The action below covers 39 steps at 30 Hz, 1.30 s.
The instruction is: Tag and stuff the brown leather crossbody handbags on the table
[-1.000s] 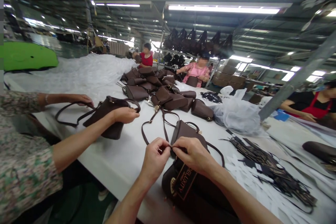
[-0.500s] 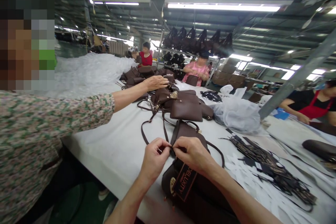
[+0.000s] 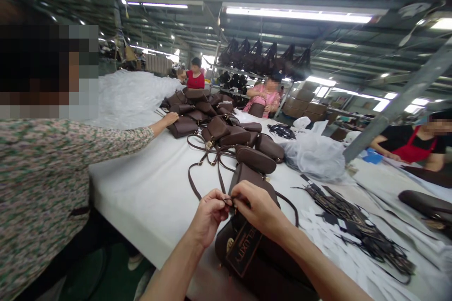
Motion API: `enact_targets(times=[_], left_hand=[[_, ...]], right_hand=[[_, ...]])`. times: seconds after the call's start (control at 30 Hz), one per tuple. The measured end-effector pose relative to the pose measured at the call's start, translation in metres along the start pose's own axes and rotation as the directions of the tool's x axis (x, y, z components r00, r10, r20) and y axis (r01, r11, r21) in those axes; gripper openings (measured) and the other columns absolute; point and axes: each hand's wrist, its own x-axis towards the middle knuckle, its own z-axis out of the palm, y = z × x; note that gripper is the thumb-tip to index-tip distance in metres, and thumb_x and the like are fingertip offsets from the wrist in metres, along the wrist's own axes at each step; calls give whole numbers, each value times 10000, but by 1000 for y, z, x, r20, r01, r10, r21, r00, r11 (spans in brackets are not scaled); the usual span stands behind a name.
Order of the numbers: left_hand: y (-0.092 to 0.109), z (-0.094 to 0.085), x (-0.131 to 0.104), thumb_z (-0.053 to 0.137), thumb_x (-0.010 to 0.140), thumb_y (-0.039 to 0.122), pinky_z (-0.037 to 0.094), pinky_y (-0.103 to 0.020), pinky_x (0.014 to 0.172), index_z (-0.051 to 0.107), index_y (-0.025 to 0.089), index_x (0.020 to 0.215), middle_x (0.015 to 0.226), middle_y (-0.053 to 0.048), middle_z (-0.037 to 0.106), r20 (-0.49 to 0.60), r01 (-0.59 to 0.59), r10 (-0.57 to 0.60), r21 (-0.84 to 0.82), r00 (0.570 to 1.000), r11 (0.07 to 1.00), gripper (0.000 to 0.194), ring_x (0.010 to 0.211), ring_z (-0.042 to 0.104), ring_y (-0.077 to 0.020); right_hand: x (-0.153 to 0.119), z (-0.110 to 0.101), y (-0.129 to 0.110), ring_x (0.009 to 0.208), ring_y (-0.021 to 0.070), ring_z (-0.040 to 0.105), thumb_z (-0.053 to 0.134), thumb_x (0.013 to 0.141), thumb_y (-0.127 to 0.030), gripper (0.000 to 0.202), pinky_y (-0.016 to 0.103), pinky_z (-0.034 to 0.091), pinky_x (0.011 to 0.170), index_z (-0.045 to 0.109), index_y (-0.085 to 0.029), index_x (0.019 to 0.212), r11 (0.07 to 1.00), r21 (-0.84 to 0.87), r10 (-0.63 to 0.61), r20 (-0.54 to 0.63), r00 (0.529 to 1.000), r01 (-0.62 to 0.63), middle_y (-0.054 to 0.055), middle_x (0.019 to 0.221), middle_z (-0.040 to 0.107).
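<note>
In front of me a dark brown handbag [image 3: 275, 268] lies on the white-covered table. A black hang tag [image 3: 243, 249] with DELUXITY lettering rests against it, beside a small round gold emblem. My left hand [image 3: 210, 216] pinches a thin dark cord [image 3: 228, 199] just above the bag. Meeting it fingertip to fingertip, my right hand [image 3: 259, 207] is closed on the same cord, and its fingers partly hide it. Another brown bag [image 3: 243, 176] lies just beyond my hands, with its strap [image 3: 192, 181] looping out to the left.
More brown bags [image 3: 212, 106] are heaped farther up the table [image 3: 141, 183]. A co-worker in a floral top [image 3: 52, 174] reaches in from the left. To the right are a plastic bag [image 3: 314, 150], a bundle of dark straps [image 3: 360, 221], white strips and a slanting metal post [image 3: 395, 103].
The co-worker's hand on the left has drawn back to a bag at the pile's near-left edge. A bag beyond my hands has shifted. My hands stay together, the cord now showing between them.
</note>
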Motion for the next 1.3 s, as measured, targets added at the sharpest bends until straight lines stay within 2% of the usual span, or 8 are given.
enact_targets(times=[0.2, 0.4, 0.57, 0.7, 0.8, 0.9, 1.13, 1.3], left_hand=[[-8, -10, -1, 658, 587, 138, 360, -200, 534, 621, 143, 688, 795, -67, 733, 87, 127, -110, -228, 990, 965, 108, 608, 576, -111], [-13, -26, -2, 614, 620, 119, 433, -275, 698, 680, 123, 785, 1013, -168, 745, 197, 169, -107, -333, 975, 928, 177, 772, 663, -188], [-7, -25, -4, 589, 628, 107, 435, -299, 784, 691, 126, 750, 1121, -183, 712, 249, 189, -105, -339, 963, 922, 160, 901, 672, -216], [-4, -21, -5, 601, 621, 108, 442, -320, 864, 684, 131, 715, 1093, -176, 721, 230, 128, -41, -378, 972, 917, 127, 1019, 649, -241], [-5, -22, -6, 623, 623, 107, 473, -313, 841, 693, 129, 732, 958, -135, 747, 234, 131, -34, -409, 972, 903, 131, 955, 667, -230], [-10, -25, -5, 648, 651, 101, 511, -265, 699, 702, 139, 782, 788, -58, 729, 206, 165, -80, -438, 975, 884, 147, 721, 664, -159], [-20, -19, 8, 781, 662, 97, 259, -90, 324, 676, 133, 788, 497, 96, 492, 154, 140, -85, -395, 984, 908, 167, 318, 271, 29], [-23, -19, 14, 848, 635, 202, 327, -97, 343, 682, 163, 870, 854, 12, 699, -35, 66, -87, -402, 996, 913, 290, 401, 405, 22]], right_hand=[[-29, -28, -6, 1057, 218, 592, 541, 890, -257, 119, 347, 452, 905, 638, -212, 944, 961, -14, -249, 381, 891, 275, 74, 1008, 679], [-53, -56, -11, 1450, 375, 157, 745, 683, -385, 792, 536, 293, 1121, 450, -220, 1399, 918, -122, -218, 639, 738, 377, 142, 1535, 337], [-55, -48, -6, 1366, 300, 385, 620, 783, -108, 501, 408, 303, 1165, 573, -151, 1280, 779, -357, -295, 516, 804, 516, 141, 1297, 592], [-37, -42, -9, 1344, 300, 410, 493, 892, -94, 226, 548, 205, 1179, 687, -197, 943, 749, -389, -339, 471, 814, 537, 86, 1112, 663], [-25, -41, -21, 1406, 304, 305, 501, 878, -92, 255, 603, 143, 1165, 671, -244, 992, 880, -320, -237, 345, 908, 351, 54, 1313, 580], [-16, -32, -35, 1206, 192, 545, 459, 863, -52, 344, 356, 407, 1051, 638, -252, 1077, 988, -24, -140, 265, 954, 151, 37, 1228, 638], [18, -11, -20, 727, 123, 550, 458, 898, -251, 98, 212, 447, 657, 534, -189, 886, 917, 362, 216, -90, 972, -170, -14, 811, 605], [27, -17, -16, 664, 161, 588, 447, 921, -255, 128, 244, 356, 583, 538, -194, 855, 972, -196, 155, 103, 983, -132, 19, 723, 643]])
